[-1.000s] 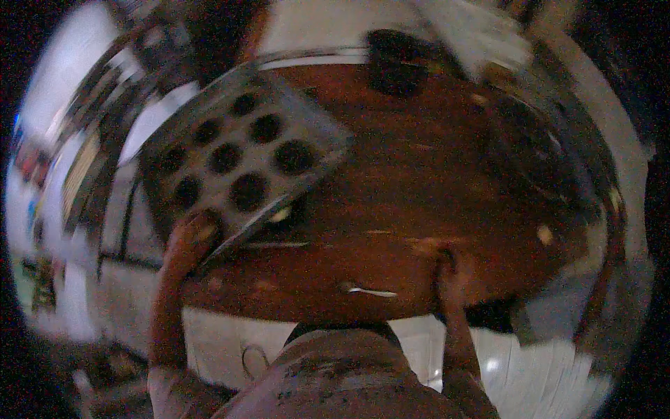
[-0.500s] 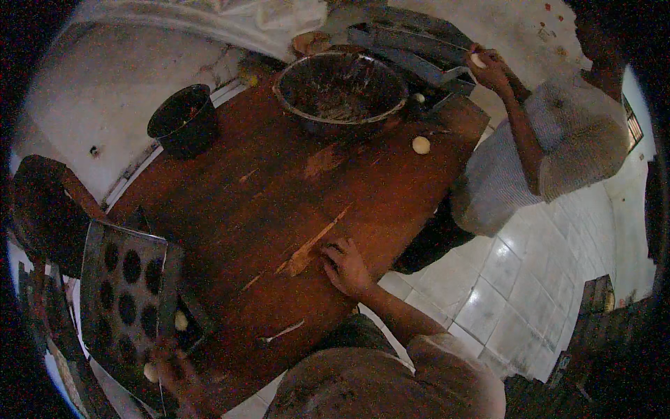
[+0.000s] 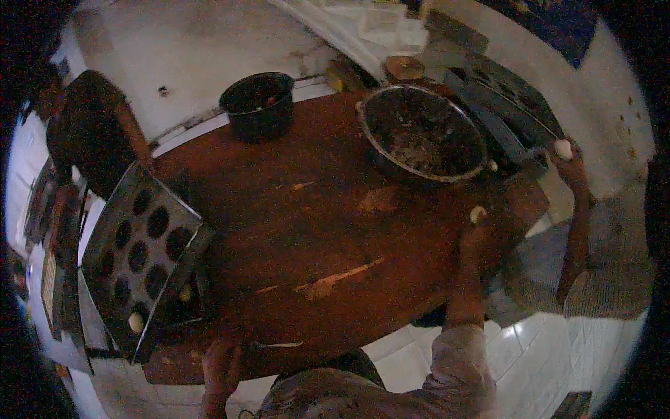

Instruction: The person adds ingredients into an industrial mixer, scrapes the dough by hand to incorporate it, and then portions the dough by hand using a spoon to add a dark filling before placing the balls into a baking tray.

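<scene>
At the right end of the brown wooden table [image 3: 293, 230], my right hand [image 3: 476, 241] reaches out with its fingers at a pale dough ball [image 3: 477, 215]. The ball shows at the fingertips; the fingers are blurred but appear closed on it. By the near edge, my left hand [image 3: 223, 359] is low and dark, its fingers smeared. Just right of it lies a small spoon [image 3: 279, 344]. To the left, a dark metal pan with round cups [image 3: 160, 258] stands tilted. One pale dough ball [image 3: 136, 322] sits in its nearest cup.
A large round basin [image 3: 422, 178] with dark residue and a black bucket [image 3: 257, 115] stand at the far side. At the right, a co-worker's hand [image 3: 572, 167] holds a pale ball beside another metal pan [image 3: 492, 129]. A person in dark clothing [image 3: 91, 140] is at the left.
My right hand has gone from the table's middle to the dough ball at the far right. My left hand has come away from the cupped pan, leaving a ball there. The view has shifted.
</scene>
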The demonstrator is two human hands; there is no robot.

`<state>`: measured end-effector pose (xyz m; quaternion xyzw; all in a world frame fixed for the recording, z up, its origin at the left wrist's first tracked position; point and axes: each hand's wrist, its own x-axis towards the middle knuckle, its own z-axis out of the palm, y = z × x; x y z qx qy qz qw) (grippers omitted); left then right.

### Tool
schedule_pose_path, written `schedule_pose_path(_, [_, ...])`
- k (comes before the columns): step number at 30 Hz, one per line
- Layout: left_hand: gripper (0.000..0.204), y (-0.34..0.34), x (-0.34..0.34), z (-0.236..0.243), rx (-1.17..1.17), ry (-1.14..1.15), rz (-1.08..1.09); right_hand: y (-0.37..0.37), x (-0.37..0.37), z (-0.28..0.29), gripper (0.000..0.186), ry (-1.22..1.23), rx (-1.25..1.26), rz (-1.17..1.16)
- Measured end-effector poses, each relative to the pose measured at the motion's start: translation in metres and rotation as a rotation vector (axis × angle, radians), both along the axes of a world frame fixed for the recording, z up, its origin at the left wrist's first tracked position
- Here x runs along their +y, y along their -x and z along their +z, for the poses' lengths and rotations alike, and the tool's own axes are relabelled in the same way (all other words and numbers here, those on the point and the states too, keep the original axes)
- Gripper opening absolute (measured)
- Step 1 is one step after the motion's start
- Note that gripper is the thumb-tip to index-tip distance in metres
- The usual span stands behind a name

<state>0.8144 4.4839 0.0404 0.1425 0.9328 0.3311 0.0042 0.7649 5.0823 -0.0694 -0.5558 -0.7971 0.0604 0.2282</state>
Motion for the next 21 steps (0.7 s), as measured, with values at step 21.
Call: schedule_pose_path(21, [0.046, 0.074, -0.061, -0.091, -0.22, -0.227, 0.249, 0.025, -0.37, -0.053, 0.021, 0.651, -0.083, 1.551])
